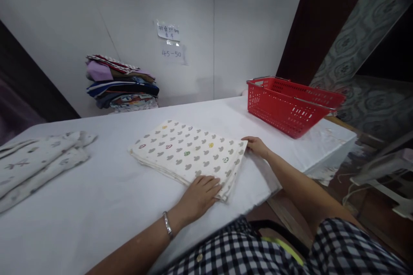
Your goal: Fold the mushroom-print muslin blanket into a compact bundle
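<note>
A folded cream cloth (189, 150) printed with small grey, red, green and yellow shapes lies on the white table (106, 197). My left hand (199, 195), with a metal bracelet at the wrist, rests flat on the cloth's near corner, fingers stretched out. My right hand (256, 146) touches the cloth's right corner, its fingers curled at the edge; whether they pinch the fabric is not clear.
A red plastic basket (290, 105) stands at the table's far right. A stack of folded coloured fabrics (121, 84) sits against the back wall. A crumpled pale patterned cloth (38, 161) lies at the left. The table's near edge is beside my checked shirt.
</note>
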The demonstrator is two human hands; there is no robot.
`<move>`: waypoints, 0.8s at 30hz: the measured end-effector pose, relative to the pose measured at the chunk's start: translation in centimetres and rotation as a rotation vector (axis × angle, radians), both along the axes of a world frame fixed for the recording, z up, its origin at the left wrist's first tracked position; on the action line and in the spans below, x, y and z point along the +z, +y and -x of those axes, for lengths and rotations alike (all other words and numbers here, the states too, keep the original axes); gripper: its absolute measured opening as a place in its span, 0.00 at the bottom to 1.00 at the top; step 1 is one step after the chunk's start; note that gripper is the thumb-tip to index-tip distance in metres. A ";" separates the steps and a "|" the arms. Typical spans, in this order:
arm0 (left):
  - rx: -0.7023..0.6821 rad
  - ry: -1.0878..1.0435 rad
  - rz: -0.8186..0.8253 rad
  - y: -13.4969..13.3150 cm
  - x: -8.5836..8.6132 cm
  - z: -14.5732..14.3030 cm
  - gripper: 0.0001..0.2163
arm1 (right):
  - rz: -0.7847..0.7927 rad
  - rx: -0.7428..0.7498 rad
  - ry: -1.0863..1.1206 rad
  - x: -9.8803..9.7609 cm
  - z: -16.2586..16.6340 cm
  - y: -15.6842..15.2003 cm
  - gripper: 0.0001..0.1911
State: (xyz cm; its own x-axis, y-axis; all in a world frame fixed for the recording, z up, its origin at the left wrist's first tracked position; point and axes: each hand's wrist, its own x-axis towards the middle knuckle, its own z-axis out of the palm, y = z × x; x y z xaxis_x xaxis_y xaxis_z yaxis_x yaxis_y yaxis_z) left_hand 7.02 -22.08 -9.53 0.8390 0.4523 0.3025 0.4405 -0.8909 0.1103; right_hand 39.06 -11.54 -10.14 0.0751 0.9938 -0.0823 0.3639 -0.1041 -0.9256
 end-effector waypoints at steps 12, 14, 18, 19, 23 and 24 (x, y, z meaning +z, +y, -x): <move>0.056 0.016 0.099 -1.4 1.5 -0.7 0.21 | -0.082 0.064 -0.212 1.1 0.3 -0.7 0.15; 0.066 0.017 0.102 -1.5 1.6 -0.7 0.20 | -0.028 0.101 -0.201 1.6 0.2 -0.9 0.17; 0.067 0.009 0.046 -1.7 1.4 -0.2 0.19 | 0.167 0.148 -0.121 2.6 -0.5 -1.2 0.24; 0.069 0.010 0.034 -1.7 1.4 0.0 0.19 | 0.187 0.157 -0.094 2.8 -0.7 -1.2 0.24; 0.080 0.045 0.002 -1.8 1.5 0.7 0.17 | 0.240 0.127 -0.081 3.0 -0.4 -1.0 0.21; 0.083 0.057 -0.007 -1.8 1.5 0.8 0.17 | 0.247 0.105 -0.100 2.8 -0.2 -0.8 0.20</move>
State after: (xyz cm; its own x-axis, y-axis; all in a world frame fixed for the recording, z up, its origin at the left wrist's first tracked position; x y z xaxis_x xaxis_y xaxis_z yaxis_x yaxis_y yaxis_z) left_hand 6.19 -23.93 -7.98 0.8150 0.5187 0.2583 0.5179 -0.8520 0.0769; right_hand 39.25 -12.38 -7.31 -0.0069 0.9472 -0.3206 0.4727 -0.2795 -0.8357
